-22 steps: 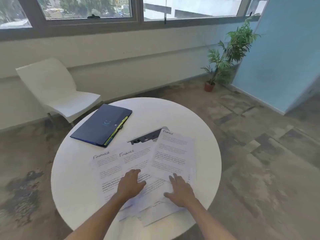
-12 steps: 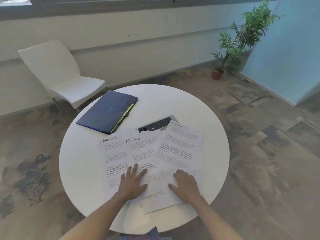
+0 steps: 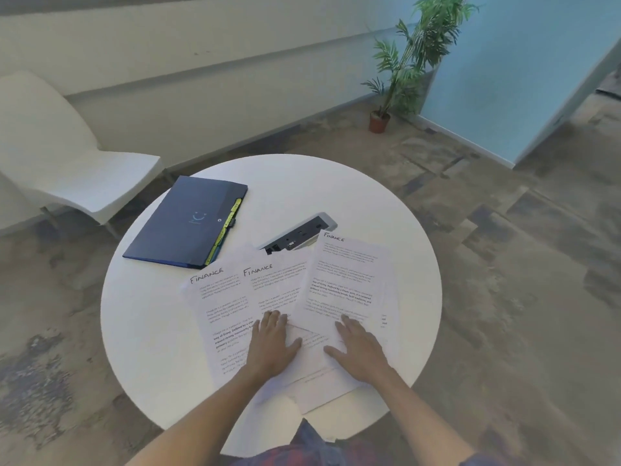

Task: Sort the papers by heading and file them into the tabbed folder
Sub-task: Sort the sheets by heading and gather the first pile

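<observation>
Three printed papers headed "FINANCE" lie fanned out and overlapping on the round white table [image 3: 151, 331]: a left sheet [image 3: 218, 307], a middle sheet [image 3: 275, 287] and a right sheet [image 3: 346, 280] on top. More sheets stick out underneath near the front edge. My left hand [image 3: 272, 344] lies flat with straight fingers on the middle sheet. My right hand [image 3: 359, 351] lies flat on the right sheet. The dark blue tabbed folder [image 3: 188, 220] lies closed at the back left, its yellow-green tabs showing along its right edge.
A grey power socket box [image 3: 299, 233] is set into the table centre, partly under the papers. A white chair [image 3: 57, 156] stands behind the table at left. A potted plant [image 3: 403, 62] stands by the blue wall.
The view has tilted downward and come closer. Both hands stay flat on the papers; the left hand's fingers have drawn together.
</observation>
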The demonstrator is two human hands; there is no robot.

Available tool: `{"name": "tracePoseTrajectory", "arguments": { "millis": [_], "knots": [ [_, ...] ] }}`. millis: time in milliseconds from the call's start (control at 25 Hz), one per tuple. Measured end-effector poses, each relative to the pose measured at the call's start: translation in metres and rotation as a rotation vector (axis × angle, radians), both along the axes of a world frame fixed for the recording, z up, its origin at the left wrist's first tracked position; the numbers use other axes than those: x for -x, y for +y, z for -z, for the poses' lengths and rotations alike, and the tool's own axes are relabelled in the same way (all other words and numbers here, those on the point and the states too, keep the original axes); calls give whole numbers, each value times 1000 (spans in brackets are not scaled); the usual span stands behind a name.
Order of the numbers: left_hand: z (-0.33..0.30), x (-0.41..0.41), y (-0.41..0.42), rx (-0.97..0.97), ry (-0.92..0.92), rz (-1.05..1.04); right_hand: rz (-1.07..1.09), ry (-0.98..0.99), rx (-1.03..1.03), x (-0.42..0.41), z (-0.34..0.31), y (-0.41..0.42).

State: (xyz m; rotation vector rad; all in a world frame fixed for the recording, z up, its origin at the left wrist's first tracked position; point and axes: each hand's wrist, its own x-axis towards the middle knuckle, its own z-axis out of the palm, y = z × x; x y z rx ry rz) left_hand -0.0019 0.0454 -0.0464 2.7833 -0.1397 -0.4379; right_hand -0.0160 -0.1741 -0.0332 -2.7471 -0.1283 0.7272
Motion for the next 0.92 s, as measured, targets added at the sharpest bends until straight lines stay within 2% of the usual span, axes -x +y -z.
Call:
{"name": "tracePoseTrajectory", "arguments": {
  "millis": [160, 280, 400, 480, 640, 680, 840, 920],
  "knots": [
    [-4, -15, -17, -19, -5, -82, -1, -40, -44, 17, 3, -1],
    [-1, -27, -28, -24, 59, -184, 68, -127, -10, 12, 2, -13],
    [3, -32, -40, 51, 87, -331, 59, -18, 66, 7, 4, -29],
    [4, -35, -50, 134, 68, -408, -34, 26, 96, 7, 7, -38],
    [-6, -48, -66, 568, 130, -602, -113, -20, 67, -1, 12, -56],
    [-9, -51, -67, 628, 152, -627, -118, -33, 54, -3, 11, -59],
    [-15, -46, -65, 639, 185, -561, -82, -94, -43, -17, 4, -72],
    [-19, -37, -61, 735, 210, -549, 29, -117, -109, -25, -1, -78]
  ]
}}
